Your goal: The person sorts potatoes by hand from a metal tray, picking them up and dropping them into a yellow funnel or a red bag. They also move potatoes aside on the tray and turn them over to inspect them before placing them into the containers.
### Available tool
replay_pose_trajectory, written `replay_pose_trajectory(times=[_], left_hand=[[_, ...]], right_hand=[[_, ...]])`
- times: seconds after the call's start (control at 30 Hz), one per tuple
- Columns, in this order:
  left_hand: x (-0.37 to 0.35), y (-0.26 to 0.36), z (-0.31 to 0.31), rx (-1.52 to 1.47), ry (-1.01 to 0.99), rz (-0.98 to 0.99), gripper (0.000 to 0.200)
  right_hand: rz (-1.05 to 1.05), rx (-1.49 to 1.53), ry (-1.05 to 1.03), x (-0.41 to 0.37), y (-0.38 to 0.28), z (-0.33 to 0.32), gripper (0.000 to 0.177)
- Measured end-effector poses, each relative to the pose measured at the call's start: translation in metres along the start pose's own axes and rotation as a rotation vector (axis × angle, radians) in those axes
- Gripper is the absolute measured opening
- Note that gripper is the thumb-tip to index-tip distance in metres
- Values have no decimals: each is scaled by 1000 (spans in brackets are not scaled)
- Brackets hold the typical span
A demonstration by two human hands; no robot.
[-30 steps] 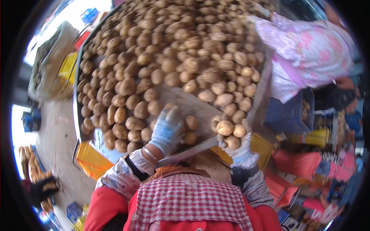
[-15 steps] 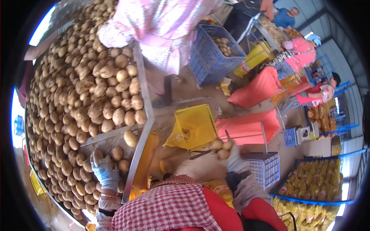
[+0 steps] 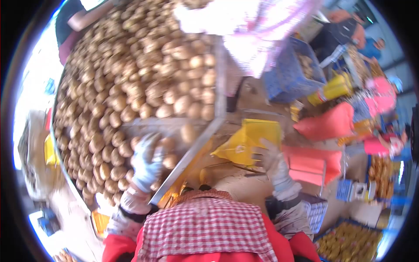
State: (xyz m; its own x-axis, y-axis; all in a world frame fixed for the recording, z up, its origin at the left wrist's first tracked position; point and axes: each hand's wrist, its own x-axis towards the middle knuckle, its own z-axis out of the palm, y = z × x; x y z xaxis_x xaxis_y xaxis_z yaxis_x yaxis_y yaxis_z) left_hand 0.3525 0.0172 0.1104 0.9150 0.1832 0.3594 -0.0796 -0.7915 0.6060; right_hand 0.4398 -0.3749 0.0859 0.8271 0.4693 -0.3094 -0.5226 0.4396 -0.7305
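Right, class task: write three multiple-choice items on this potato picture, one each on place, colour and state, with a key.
1. The left hand rests: A on potatoes in the metal tray; B on the floor; C on a chair.
2. The bag nearest the right hand is: A green; B yellow; C black.
3. The right hand is: A gripping a knife; B open and empty; C in a pocket.
Key: 1 A, it lies on the potatoes; 2 B, yellow shows beside its fingers; 3 B, fingers spread, nothing held.
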Motion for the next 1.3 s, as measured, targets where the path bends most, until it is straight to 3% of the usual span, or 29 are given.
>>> replay_pose_trajectory(times=[0.07, 0.1, 0.17, 0.23, 0.27, 0.3, 0.37, 0.43, 0.5, 0.53, 0.57, 0.63, 0.7, 0.77, 0.83, 0.9, 0.97, 1.0, 1.03, 1.1, 1.13, 1.17, 1.23, 1.27, 1.3], left_hand=[[17, 27, 4, -314, -140, 184, 46], [20, 27, 11, -275, -199, 215, 50], [22, 3, 15, 131, -41, 88, 55], [14, -21, -17, 494, -62, -200, 58], [-13, -57, -18, 637, -36, -344, 62], [-38, -72, -27, 660, -120, -396, 67], [-79, -63, -47, 547, -208, -265, 73], [-113, -46, -51, 576, -365, -401, 73], [-134, -51, -46, 661, -339, -382, 69], [-127, -49, -49, 623, -300, -381, 68], [-118, -49, -51, 584, -262, -382, 67], [-91, -45, -61, 551, -209, -345, 66], [-89, -61, -57, 563, -127, -235, 62], [-99, -80, -59, 472, -80, -128, 59], [-111, -82, -80, 145, 220, -277, 51], [-132, -59, -101, -272, 633, -586, 44], [-174, -74, -106, 29, 880, -718, 41], [-208, -94, -105, 33, 898, -794, 42], [-207, -86, -102, -73, 1054, -810, 44], [-211, -64, -104, 116, 894, -828, 50], [-217, -55, -100, 46, 704, -899, 64], [-228, -51, -87, 394, 395, -904, 82], [-213, -36, -78, 470, 15, -835, 88], [-213, -37, -76, 471, 22, -842, 88], [-213, -42, -73, 486, 36, -838, 88]], right_hand=[[46, -71, -8, 32, 27, 93, 52], [166, -34, -84, 45, 39, 114, 52], [311, -9, -179, 66, 56, 126, 52], [465, 209, -310, 91, 74, 108, 52], [489, 144, -247, 97, 72, 113, 58], [500, 134, -258, 97, 69, 124, 58], [538, 544, -180, 91, 59, 148, 64], [572, 553, -164, 93, 59, 152, 69], [580, 513, -223, 99, 62, 159, 70], [535, 393, -210, 100, 63, 172, 59], [562, 383, -222, 105, 71, 167, 59], [419, -48, -275, 123, 85, 147, 37], [210, -508, -195, 130, 77, 173, 19], [-54, -912, -122, 159, 88, 156, 16], [-533, -1550, -85, 180, 96, 148, 20], [-352, -1603, -145, 167, 94, 184, 22], [-241, -1557, -480, 144, 104, 223, 22], [-43, -1269, -517, 148, 129, 207, 19], [180, -1013, -474, 143, 131, 216, 25], [188, -728, -453, 136, 117, 227, 32], [247, -609, -342, 135, 114, 230, 39], [50, -688, -305, 145, 114, 212, 34], [45, -760, -101, 157, 105, 202, 28], [46, -763, -110, 158, 107, 196, 28], [-68, -1017, -171, 159, 112, 188, 27]])
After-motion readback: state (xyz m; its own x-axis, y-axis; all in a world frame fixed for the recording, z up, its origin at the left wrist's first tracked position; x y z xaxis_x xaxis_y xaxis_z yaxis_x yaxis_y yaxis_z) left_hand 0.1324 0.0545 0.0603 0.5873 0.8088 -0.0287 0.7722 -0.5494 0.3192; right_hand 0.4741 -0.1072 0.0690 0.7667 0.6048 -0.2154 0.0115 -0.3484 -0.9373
